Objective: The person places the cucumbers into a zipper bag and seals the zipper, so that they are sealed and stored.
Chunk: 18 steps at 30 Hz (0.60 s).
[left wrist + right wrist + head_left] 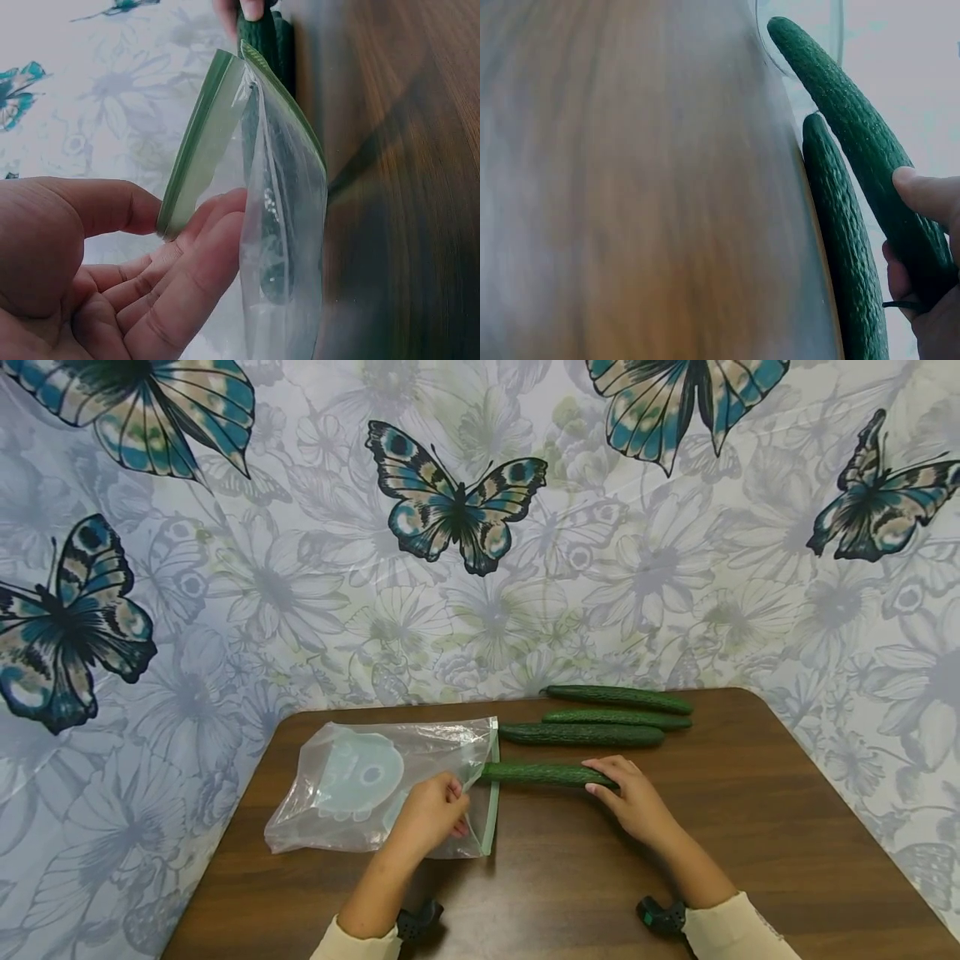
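The left hand (429, 814) pinches the zip-top bag (427, 743) at its mouth; the right hand (636, 799) grips the nearest cucumber (543, 774); the step seems to be bagging, wanting a leftward push.

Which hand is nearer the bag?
Left. The left hand holds the bag at its open edge; the right hand is off to its right, gripping a cucumber.
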Available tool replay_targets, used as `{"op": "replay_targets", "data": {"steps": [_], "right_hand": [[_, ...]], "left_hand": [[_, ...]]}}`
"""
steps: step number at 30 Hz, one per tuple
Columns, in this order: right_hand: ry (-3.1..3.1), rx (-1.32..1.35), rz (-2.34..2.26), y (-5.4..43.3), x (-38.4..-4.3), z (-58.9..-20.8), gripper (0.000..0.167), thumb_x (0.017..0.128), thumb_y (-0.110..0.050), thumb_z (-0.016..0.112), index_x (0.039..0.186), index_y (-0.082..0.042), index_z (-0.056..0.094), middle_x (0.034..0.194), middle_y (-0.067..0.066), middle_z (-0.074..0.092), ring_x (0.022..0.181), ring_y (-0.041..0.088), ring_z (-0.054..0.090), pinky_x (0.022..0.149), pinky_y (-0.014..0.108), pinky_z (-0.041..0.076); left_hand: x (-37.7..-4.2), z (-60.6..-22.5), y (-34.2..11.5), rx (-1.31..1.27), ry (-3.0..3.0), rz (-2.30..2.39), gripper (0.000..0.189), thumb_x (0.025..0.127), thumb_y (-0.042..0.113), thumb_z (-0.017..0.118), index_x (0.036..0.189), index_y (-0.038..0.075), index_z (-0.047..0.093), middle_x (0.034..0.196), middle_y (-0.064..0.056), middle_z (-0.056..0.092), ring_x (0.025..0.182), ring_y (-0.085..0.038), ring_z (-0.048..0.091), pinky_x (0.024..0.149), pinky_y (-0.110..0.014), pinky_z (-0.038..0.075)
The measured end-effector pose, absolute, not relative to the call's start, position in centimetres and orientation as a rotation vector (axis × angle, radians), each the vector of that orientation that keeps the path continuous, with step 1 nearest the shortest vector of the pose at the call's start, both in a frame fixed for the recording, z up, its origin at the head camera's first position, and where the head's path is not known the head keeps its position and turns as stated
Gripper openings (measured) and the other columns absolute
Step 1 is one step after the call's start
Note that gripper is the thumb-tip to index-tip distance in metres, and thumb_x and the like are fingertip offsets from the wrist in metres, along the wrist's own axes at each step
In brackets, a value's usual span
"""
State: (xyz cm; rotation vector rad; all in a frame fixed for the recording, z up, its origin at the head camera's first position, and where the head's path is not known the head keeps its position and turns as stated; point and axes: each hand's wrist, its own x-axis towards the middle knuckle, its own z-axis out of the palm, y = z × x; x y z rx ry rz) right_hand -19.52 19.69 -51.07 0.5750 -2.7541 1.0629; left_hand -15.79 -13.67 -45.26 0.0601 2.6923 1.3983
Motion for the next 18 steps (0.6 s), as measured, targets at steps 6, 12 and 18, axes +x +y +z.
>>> {"op": "replay_targets", "data": {"steps": [6,12,18], "right_hand": [[-2.773,0.554,1.068,18.6,-19.4,-51.1,0.043,0.097,-0.024,0.068,0.139,-0.015,0.061,0.128,0.003,0.063,0.096,0.015,0.052,0.077,0.032,0.044],[-2.750,0.561,1.107,17.3,-19.5,-51.0,0.042,0.098,-0.023,0.067,0.138,-0.014,0.061,0.127,0.005,0.063,0.113,0.025,0.058,0.088,0.045,0.053],[-2.750,0.547,1.160,15.8,-20.1,-51.2,0.041,0.098,-0.024,0.067,0.138,-0.014,0.062,0.127,0.005,0.063,0.116,0.027,0.059,0.094,0.050,0.053]], "left_hand": [[-15.6,-45.3,-13.5,0.067,2.646,1.414,0.004,0.091,0.006,0.056,0.088,0.003,0.057,0.063,-0.007,0.065,0.051,-0.016,0.067,0.049,-0.029,0.059],[-15.4,-45.3,-13.3,0.112,2.577,1.454,0.004,0.092,0.004,0.057,0.090,0.001,0.056,0.064,-0.009,0.067,0.052,-0.018,0.069,0.050,-0.030,0.060],[-15.3,-45.1,-13.1,0.138,2.550,1.472,0.004,0.091,0.004,0.057,0.090,0.000,0.055,0.064,-0.011,0.067,0.053,-0.020,0.070,0.051,-0.032,0.060]]}}
